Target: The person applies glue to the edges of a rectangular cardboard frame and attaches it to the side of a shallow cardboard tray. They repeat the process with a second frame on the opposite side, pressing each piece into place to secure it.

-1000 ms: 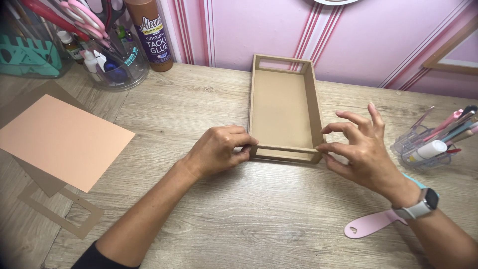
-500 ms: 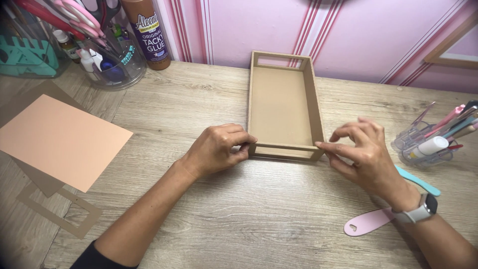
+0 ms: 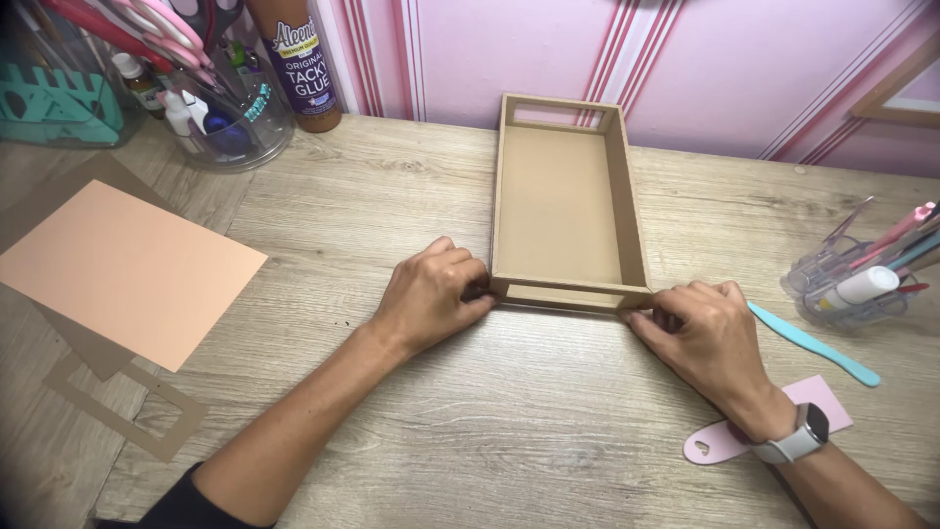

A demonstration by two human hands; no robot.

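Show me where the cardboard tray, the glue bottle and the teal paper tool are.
cardboard tray [image 3: 558,211]: head view, on its inside floor.
glue bottle [image 3: 304,73]: head view, on its label.
teal paper tool [image 3: 813,343]: head view, on the middle of its blade.

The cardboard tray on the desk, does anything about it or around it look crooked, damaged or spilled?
Nothing stands out. The cardboard tray lies flat, walls upright, with the left hand and right hand pinching its near corners. The peach paper lies at an angle, but no spill or damage shows.

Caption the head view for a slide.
Left hand and right hand pinch the near corners of a brown cardboard tray.
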